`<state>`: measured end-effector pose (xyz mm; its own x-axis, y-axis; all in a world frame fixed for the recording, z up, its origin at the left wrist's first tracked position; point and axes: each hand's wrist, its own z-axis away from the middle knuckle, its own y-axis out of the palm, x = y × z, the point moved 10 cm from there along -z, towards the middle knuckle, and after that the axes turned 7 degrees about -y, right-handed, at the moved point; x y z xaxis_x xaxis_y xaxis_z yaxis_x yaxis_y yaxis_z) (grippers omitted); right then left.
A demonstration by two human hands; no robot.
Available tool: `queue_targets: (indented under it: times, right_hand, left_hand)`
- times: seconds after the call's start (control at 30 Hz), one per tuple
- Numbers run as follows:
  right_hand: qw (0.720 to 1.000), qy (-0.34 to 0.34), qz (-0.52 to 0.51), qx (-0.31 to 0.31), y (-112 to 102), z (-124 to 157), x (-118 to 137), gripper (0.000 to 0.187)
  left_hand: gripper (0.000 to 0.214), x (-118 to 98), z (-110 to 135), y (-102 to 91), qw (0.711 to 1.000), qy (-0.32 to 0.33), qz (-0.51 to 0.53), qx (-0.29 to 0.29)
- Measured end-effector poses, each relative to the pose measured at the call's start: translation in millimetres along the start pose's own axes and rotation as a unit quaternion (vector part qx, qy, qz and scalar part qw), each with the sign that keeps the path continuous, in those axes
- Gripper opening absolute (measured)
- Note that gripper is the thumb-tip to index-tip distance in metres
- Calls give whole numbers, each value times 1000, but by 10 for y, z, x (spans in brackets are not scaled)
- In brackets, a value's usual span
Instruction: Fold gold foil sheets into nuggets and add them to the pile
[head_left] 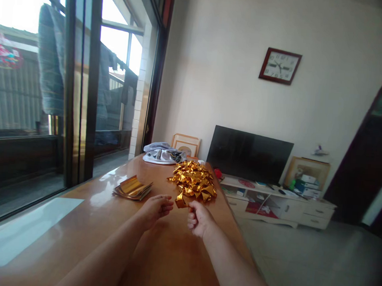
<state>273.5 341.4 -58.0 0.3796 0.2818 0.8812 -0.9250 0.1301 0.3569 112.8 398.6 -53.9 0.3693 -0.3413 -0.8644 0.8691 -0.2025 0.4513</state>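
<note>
Glossy wooden table (108, 228): right hand (197, 219) pinches a folded gold foil piece (181, 201) before the foil pile (193, 180) by the right edge; left hand (156, 209) loosely open, empty.

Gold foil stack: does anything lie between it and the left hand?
Nothing visible does. Only bare table separates the left hand from the gold foil stack; the pile of folded gold pieces lies further right.

Foil piece (181, 200) partly hidden in right hand (198, 219)
</note>
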Motion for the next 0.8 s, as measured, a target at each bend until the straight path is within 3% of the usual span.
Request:
queue_targets:
  times: [0.2,0.3,0.47,0.8]
  right_hand:
    - [1000,18,3,11,0,-284,35,29]
    - [1000,-9,20,-11,-19,-400,42,27]
    - [993,-87,47,-68,-84,-470,58,25]
    - [984,-143,90,-56,-22,-433,100,19]
  left_hand:
    - [42,66,-1,71,999,0,-8,40]
    - [42,102,9,164,997,-6,2,78]
    - [49,196,-30,144,997,-46,22,50]
    - [45,134,64,217,998,-22,-12,64]
